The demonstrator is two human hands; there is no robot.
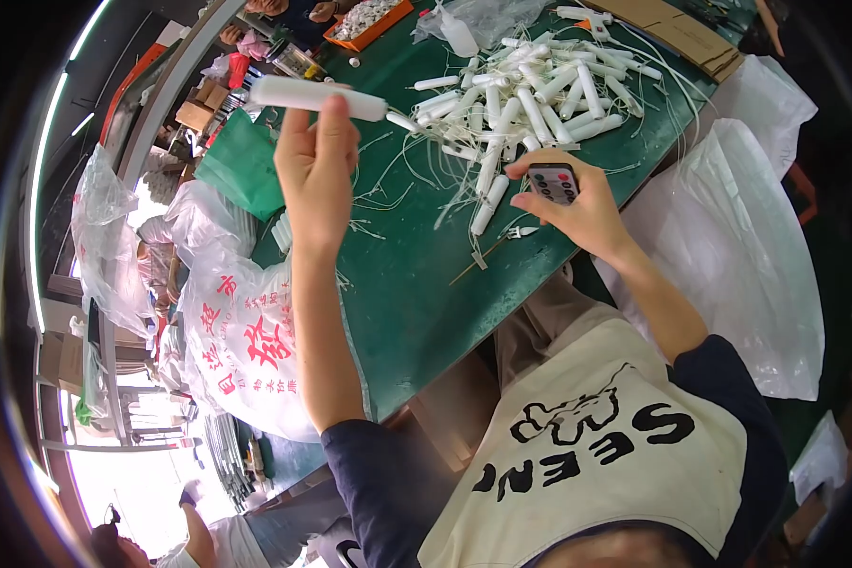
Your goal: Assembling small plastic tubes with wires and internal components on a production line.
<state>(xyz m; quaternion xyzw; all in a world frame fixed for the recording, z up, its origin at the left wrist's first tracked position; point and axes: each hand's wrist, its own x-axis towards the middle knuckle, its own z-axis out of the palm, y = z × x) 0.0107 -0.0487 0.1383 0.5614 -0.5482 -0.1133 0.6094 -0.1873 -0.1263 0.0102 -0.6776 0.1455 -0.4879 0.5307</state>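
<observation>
My left hand is raised over the left side of the table, its thumb and fingers closed around a white candle-like tube. The tube lies roughly level and points left. In my right hand is a small black remote control, its button side facing up. A heap of similar white tubes, tangled with thin pale wires, lies just beyond that hand. Close to its thumb, one loose tube rests on the green tabletop. A small white connector lies nearer the front edge.
White plastic sacks hang at the table's right side. A printed plastic bag and a green sheet border the left. An orange tray of small white parts and a cardboard box sit farther back. Other people are nearby.
</observation>
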